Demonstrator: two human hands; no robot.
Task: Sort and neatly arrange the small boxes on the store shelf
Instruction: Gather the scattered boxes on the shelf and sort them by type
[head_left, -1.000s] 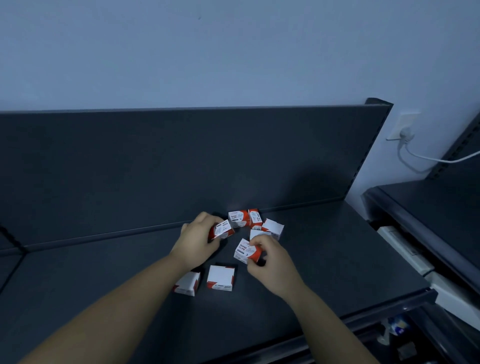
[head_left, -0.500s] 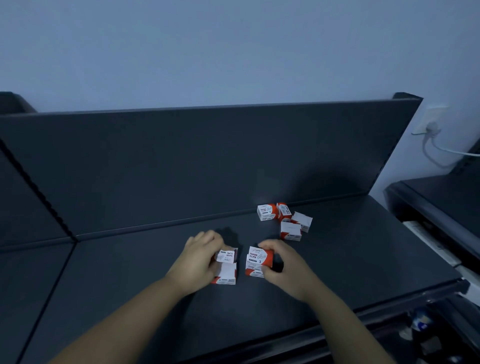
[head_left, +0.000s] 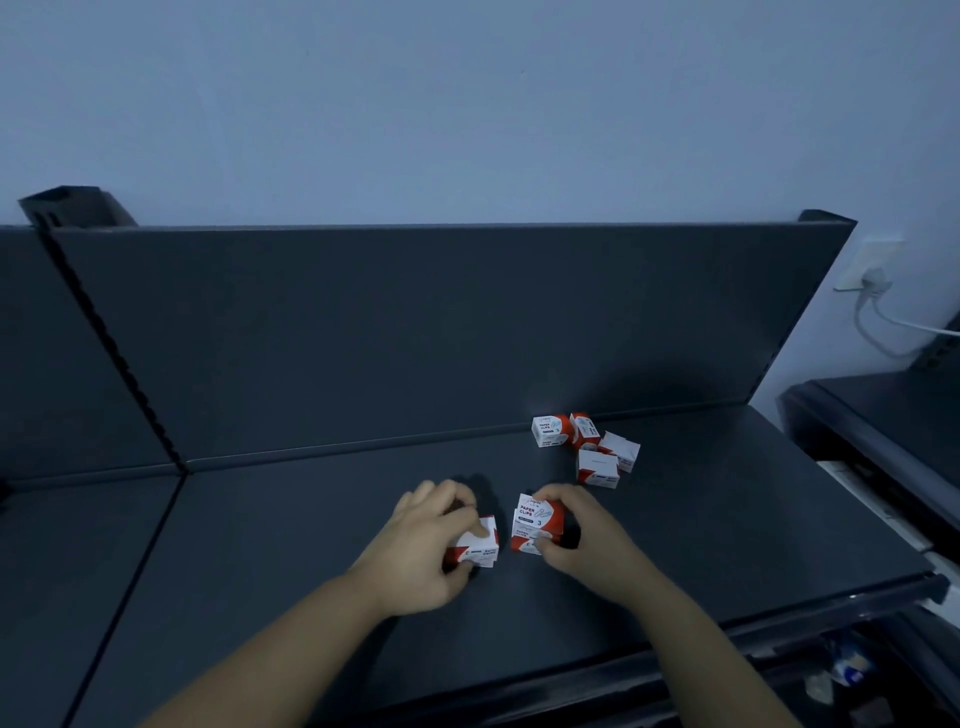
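Small red-and-white paper clip boxes lie on a dark shelf (head_left: 311, 545). My left hand (head_left: 421, 545) grips a box stacked on another (head_left: 480, 545) at the shelf's middle. Just to the right, my right hand (head_left: 582, 540) holds a second stack of two boxes (head_left: 535, 522), the top one showing its "PAPER CLIPS" label. The two stacks stand a small gap apart. Farther back and right, a loose cluster of several boxes (head_left: 587, 447) lies near the back panel, some tilted or on their sides.
The shelf's upright back panel (head_left: 415, 332) runs behind the boxes. A second shelf section (head_left: 78, 545) adjoins on the left. Another dark shelf unit (head_left: 883, 431) stands at the right, with a wall socket and white cable (head_left: 872, 291) above it. The front edge (head_left: 779, 629) is close.
Both hands carried boxes from the cluster toward the front middle and set them on other boxes, forming two stacks. My view has shifted left.
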